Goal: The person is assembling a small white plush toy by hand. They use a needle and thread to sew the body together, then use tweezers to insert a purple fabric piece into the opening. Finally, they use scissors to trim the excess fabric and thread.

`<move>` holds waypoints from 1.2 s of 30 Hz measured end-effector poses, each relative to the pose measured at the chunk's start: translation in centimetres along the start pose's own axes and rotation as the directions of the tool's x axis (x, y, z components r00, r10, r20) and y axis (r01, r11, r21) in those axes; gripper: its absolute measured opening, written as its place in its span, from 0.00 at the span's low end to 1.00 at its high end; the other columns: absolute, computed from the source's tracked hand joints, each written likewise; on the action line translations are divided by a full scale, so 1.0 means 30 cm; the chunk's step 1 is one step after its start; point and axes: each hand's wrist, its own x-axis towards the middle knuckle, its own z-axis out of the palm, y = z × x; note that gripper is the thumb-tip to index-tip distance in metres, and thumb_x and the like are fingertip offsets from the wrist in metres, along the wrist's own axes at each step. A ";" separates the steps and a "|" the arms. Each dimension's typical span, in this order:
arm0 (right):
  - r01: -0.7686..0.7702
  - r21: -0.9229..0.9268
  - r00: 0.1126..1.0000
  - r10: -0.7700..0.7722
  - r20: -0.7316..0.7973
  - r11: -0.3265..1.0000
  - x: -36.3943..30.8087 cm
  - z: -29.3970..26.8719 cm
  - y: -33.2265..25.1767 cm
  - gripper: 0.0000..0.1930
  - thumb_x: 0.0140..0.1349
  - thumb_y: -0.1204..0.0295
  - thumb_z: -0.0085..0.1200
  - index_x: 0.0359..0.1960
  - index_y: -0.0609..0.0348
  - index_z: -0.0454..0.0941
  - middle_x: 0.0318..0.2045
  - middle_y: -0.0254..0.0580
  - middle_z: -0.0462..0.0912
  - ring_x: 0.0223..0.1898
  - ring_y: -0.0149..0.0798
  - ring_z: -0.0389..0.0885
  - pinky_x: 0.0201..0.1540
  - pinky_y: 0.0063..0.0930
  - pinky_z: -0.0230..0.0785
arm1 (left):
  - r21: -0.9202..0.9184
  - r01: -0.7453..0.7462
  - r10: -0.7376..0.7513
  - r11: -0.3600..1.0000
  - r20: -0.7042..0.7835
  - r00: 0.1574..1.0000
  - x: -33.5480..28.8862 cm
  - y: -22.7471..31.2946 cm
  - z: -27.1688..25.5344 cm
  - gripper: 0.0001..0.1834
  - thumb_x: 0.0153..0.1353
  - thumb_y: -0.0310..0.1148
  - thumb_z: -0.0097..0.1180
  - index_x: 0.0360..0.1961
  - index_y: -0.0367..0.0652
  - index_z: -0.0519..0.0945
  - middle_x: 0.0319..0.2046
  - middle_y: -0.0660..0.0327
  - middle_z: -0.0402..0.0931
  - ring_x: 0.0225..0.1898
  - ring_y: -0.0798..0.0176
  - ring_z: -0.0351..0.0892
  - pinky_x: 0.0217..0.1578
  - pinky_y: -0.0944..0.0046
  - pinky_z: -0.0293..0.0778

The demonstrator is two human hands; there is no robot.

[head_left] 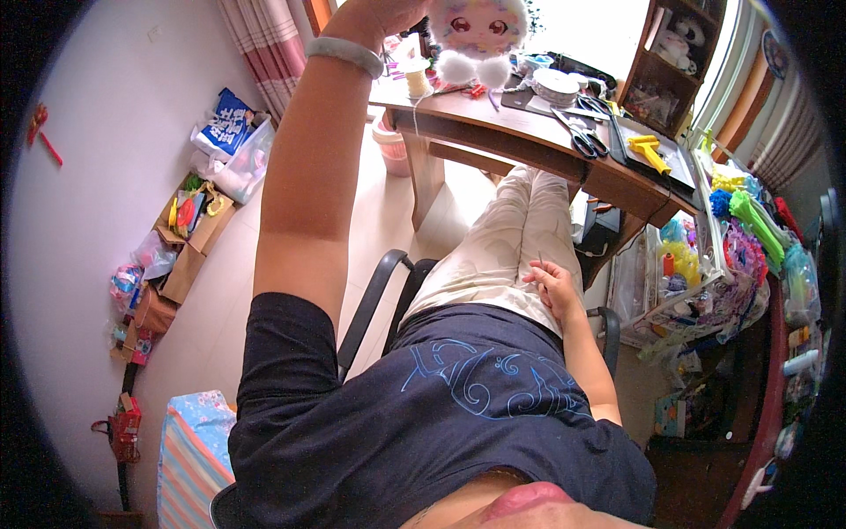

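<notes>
High at the top edge, my left hand (392, 12) holds up a fluffy white plush toy (480, 33) with coloured flecks, large reddish eyes and two white pompom feet; the fingertips are cut off or hidden. A pale bangle (345, 53) circles that wrist. Down over my lap, my right hand (555, 287) is half closed, thumb and fingers pinched together. A thin, needle-like thing (540, 257) sticks up from the pinch, too small to name surely. Light trousers (480, 256) lie under this hand.
Ahead stands a brown desk (467, 123) with black scissors (580, 137), a yellow glue gun (649, 153), a white spool (555, 85) and a cream yarn cone (416, 78). Bundles of coloured craft material (745, 238) crowd the right. Boxes (196, 251) line the left wall. Chair armrests (374, 309) flank me.
</notes>
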 end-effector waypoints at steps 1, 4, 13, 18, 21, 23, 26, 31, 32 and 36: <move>0.003 -0.009 1.000 -0.003 -0.016 1.000 -0.007 -0.009 0.000 0.15 0.62 0.71 0.53 0.48 0.65 0.72 0.29 0.43 0.82 0.09 0.18 0.57 0.10 0.14 0.45 | -0.056 0.003 -0.002 0.998 0.009 1.000 0.012 -0.020 0.002 0.13 0.63 0.34 0.51 0.41 0.34 0.77 0.37 0.58 0.76 0.39 0.65 0.74 0.42 0.67 0.71; 0.001 -0.029 0.997 -0.003 -0.071 1.000 -0.029 -0.036 0.003 0.14 0.61 0.71 0.53 0.47 0.64 0.73 0.28 0.43 0.82 0.10 0.18 0.57 0.10 0.14 0.45 | -0.135 0.041 -0.042 0.990 -0.005 0.999 0.040 -0.074 0.026 0.11 0.62 0.33 0.52 0.40 0.35 0.77 0.36 0.59 0.76 0.38 0.65 0.74 0.40 0.68 0.72; 0.024 -0.015 0.999 -0.024 -0.028 1.000 -0.011 -0.016 0.012 0.13 0.62 0.71 0.52 0.46 0.64 0.74 0.27 0.44 0.82 0.09 0.18 0.57 0.11 0.13 0.46 | -0.399 -0.019 0.039 0.917 0.043 0.998 0.030 -0.142 -0.028 0.08 0.62 0.31 0.51 0.36 0.37 0.77 0.31 0.61 0.75 0.32 0.68 0.74 0.33 0.68 0.74; 0.017 -0.016 0.999 -0.018 -0.040 1.000 -0.013 -0.015 0.008 0.12 0.63 0.71 0.51 0.45 0.65 0.73 0.28 0.45 0.82 0.09 0.18 0.57 0.10 0.13 0.47 | -0.389 0.014 -0.013 0.921 0.006 1.000 0.019 -0.130 -0.013 0.08 0.63 0.30 0.50 0.36 0.37 0.77 0.30 0.60 0.75 0.31 0.67 0.74 0.32 0.68 0.74; 0.024 -0.002 0.999 -0.024 -0.036 1.000 -0.007 -0.016 0.016 0.12 0.62 0.71 0.52 0.45 0.64 0.74 0.27 0.44 0.82 0.09 0.17 0.56 0.11 0.13 0.45 | -0.426 0.005 0.016 0.905 0.047 0.999 0.031 -0.157 -0.037 0.08 0.63 0.30 0.49 0.36 0.37 0.76 0.31 0.60 0.75 0.31 0.67 0.75 0.33 0.67 0.74; 0.027 0.001 0.999 -0.027 -0.039 1.000 -0.008 -0.014 0.015 0.12 0.62 0.71 0.52 0.45 0.64 0.74 0.27 0.44 0.82 0.09 0.17 0.56 0.10 0.13 0.45 | -0.460 0.018 0.017 0.888 0.074 0.997 0.039 -0.162 -0.038 0.08 0.63 0.31 0.50 0.36 0.36 0.76 0.31 0.59 0.76 0.32 0.66 0.76 0.34 0.66 0.75; 0.033 0.000 0.999 -0.033 -0.039 0.999 -0.010 -0.017 0.016 0.13 0.62 0.71 0.53 0.45 0.64 0.74 0.26 0.43 0.82 0.09 0.18 0.56 0.10 0.14 0.44 | -0.488 0.046 -0.017 0.872 0.064 0.998 0.034 -0.160 -0.024 0.09 0.63 0.31 0.50 0.37 0.36 0.76 0.33 0.58 0.77 0.33 0.65 0.77 0.35 0.65 0.75; 0.066 -0.029 0.996 -0.067 -0.052 0.997 -0.013 -0.015 -0.008 0.11 0.61 0.70 0.54 0.41 0.64 0.77 0.18 0.35 0.77 0.08 0.19 0.57 0.10 0.15 0.45 | -0.420 0.121 -0.101 0.900 0.070 0.992 0.022 -0.167 -0.016 0.10 0.64 0.32 0.50 0.38 0.35 0.76 0.33 0.58 0.77 0.34 0.64 0.77 0.37 0.65 0.76; 0.093 -0.051 0.993 -0.096 -0.068 0.994 -0.010 -0.006 -0.040 0.10 0.61 0.70 0.54 0.39 0.64 0.78 0.16 0.33 0.75 0.08 0.19 0.57 0.10 0.16 0.45 | -0.408 0.139 -0.117 0.902 0.080 0.990 0.020 -0.171 -0.016 0.10 0.64 0.32 0.50 0.38 0.35 0.76 0.33 0.58 0.77 0.34 0.64 0.77 0.36 0.65 0.76; 0.411 -0.078 0.907 -0.416 -0.064 0.908 0.060 0.061 -0.282 0.11 0.63 0.66 0.52 0.37 0.61 0.81 0.12 0.26 0.69 0.07 0.20 0.56 0.09 0.17 0.46 | -0.375 0.133 -0.101 0.918 0.103 0.990 0.024 -0.171 0.015 0.10 0.64 0.32 0.49 0.38 0.34 0.76 0.33 0.58 0.77 0.33 0.65 0.77 0.36 0.66 0.76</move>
